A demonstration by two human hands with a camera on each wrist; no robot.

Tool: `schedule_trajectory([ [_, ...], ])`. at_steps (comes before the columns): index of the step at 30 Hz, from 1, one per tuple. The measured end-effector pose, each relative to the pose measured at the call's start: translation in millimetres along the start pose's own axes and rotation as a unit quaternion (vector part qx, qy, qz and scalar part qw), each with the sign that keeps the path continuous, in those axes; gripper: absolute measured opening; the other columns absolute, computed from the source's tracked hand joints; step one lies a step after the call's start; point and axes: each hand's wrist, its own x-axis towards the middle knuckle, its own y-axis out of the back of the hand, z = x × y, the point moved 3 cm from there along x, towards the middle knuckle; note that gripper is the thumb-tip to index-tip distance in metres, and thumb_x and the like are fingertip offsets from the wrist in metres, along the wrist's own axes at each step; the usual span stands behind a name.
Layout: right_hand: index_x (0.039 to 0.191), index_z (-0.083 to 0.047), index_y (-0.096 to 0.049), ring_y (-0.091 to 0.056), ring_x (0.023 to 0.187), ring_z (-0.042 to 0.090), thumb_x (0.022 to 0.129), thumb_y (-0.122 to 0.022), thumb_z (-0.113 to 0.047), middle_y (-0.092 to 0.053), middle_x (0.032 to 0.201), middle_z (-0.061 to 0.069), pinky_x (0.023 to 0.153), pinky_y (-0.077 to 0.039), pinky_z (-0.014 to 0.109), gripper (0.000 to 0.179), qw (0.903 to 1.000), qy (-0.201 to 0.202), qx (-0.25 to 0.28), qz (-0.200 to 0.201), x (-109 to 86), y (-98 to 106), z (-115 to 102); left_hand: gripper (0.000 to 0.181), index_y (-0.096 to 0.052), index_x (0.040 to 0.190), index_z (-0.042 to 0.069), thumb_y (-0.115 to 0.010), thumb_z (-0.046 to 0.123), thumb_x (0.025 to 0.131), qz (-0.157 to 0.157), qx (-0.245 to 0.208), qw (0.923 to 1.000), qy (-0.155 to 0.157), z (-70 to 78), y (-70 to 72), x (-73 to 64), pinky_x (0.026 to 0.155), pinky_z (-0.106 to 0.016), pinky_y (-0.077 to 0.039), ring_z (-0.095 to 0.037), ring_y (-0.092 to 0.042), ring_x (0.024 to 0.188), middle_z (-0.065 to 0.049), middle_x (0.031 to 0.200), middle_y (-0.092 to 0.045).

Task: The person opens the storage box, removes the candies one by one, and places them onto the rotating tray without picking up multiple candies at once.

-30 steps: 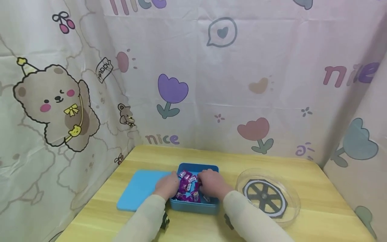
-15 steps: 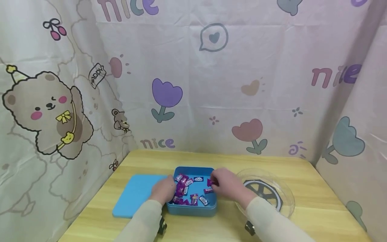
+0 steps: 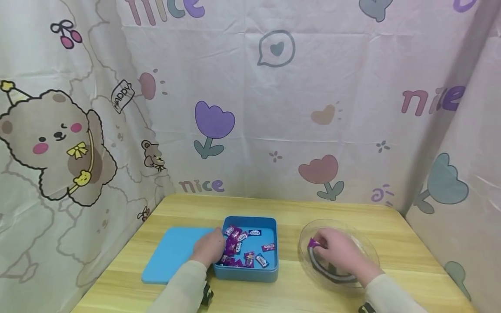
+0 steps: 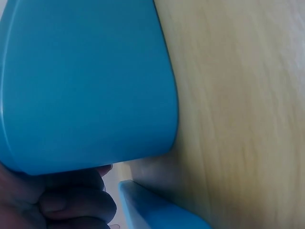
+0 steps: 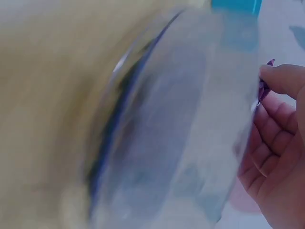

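A blue rectangular box [image 3: 246,274] holds several wrapped candies [image 3: 249,259], mostly purple, bunched toward its left side. At its left wall, my left hand [image 3: 209,248] grips the box near the rim; curled fingers [image 4: 78,205] show against the side in the left wrist view. Over a clear round dish [image 3: 303,256], my right hand [image 3: 340,250] pinches a purple-wrapped candy [image 3: 312,243] between thumb and fingers. The right wrist view has the candy [image 5: 263,90] at the thumb tip, beside the dish's transparent wall [image 5: 190,119].
A flat light-blue lid [image 3: 168,256] lies on the wooden table [image 3: 289,300] left of the box. Inside the dish is a dark wheel-like pattern with a pale ring [image 3: 326,273], partly covered by my right hand. A printed curtain [image 3: 250,108] hangs behind and at both sides.
My right hand has lifted a purple candy out of the box and carried it right, over the clear dish. The left hand stays at the box's left side.
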Motion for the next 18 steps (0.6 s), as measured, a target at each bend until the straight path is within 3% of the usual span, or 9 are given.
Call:
schedule_trajectory([
  [9, 0.091, -0.02, -0.067, -0.058, 0.078, 0.01, 0.082, -0.082, -0.021, -0.062, 0.084, -0.009, 0.074, -0.054, 0.042, 0.018, 0.9997, -0.021, -0.012, 0.001, -12.3, 5.0, 44.7, 0.043, -0.049, 0.139, -0.012, -0.043, 0.012, 0.104, 0.002, 0.0, 1.0, 0.002, -0.3, 3.7, -1.8, 0.095, -0.061, -0.049, -0.044, -0.059, 0.118, -0.028, 0.129, -0.061],
  [18, 0.088, -0.021, -0.067, -0.061, 0.081, 0.015, 0.079, -0.082, -0.016, -0.064, 0.085, -0.006, 0.078, -0.054, 0.05, 0.019, 0.9985, -0.039, -0.038, -0.011, -16.4, -0.6, 59.7, 0.039, -0.051, 0.134, -0.012, -0.046, 0.01, 0.102, -0.002, 0.007, 1.0, -0.004, 1.9, 2.8, -5.4, 0.091, -0.061, -0.051, -0.042, -0.062, 0.11, -0.026, 0.12, -0.064],
])
